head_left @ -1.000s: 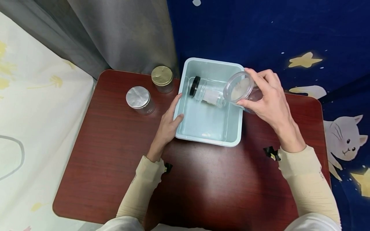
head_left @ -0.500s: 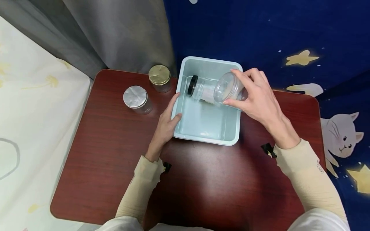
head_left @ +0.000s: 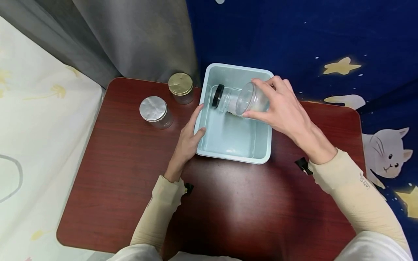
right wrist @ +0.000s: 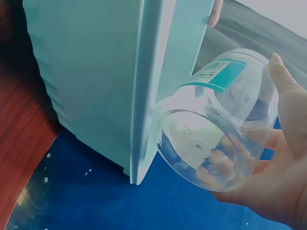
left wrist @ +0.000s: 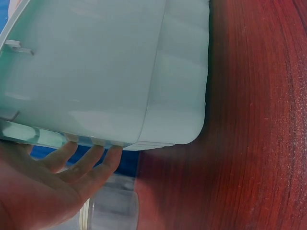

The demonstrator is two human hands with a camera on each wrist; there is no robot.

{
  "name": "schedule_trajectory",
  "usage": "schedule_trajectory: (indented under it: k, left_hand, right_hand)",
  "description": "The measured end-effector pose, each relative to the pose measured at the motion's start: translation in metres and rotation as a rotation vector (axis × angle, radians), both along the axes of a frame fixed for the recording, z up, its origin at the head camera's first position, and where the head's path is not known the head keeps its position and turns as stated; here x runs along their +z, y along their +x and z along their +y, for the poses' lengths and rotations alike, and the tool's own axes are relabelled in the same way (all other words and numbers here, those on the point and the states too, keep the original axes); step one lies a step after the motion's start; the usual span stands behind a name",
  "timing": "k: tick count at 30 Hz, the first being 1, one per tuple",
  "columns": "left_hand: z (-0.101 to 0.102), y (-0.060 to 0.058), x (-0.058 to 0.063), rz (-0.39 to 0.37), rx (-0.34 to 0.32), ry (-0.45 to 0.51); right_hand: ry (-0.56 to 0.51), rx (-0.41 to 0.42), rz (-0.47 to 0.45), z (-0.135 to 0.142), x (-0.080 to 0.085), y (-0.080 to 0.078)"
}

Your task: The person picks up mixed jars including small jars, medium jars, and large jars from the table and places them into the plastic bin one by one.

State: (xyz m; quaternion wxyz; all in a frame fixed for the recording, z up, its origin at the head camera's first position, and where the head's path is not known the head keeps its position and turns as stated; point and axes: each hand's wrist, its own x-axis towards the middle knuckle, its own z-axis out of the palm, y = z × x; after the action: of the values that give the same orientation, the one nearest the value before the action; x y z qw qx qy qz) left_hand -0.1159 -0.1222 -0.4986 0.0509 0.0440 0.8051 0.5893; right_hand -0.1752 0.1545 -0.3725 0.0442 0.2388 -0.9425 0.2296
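My right hand grips a clear plastic jar, tilted on its side over the right part of a pale blue basin. In the right wrist view the jar shows its round base and a teal-and-white label. Beneath it in the basin, another clear jar with a black lid lies on its side, partly hidden. My left hand touches the basin's left rim, thumb spread from the index finger. In the left wrist view, the fingers rest against the basin's outer wall.
Left of the basin stand a silver-lidded jar and a gold-lidded jar, both upright on the dark red table. A grey curtain and a blue patterned curtain hang behind the table.
My right hand has moved left with the clear jar, from the basin's right rim to over the inside, tipping the jar further sideways. The left hand stays at the rim.
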Motion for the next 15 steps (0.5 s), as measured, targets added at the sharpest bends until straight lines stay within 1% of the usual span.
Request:
schedule_trajectory:
  k: [5, 15]
  left_hand:
    - [0.000, 0.000, -0.001, 0.006, 0.000, -0.006]
    - [-0.001, 0.000, -0.001, 0.004, -0.001, -0.007]
  right_hand:
    - [0.010, 0.028, -0.027, -0.006, -0.002, -0.002]
    - [0.060, 0.064, -0.145, -0.020, -0.007, -0.010]
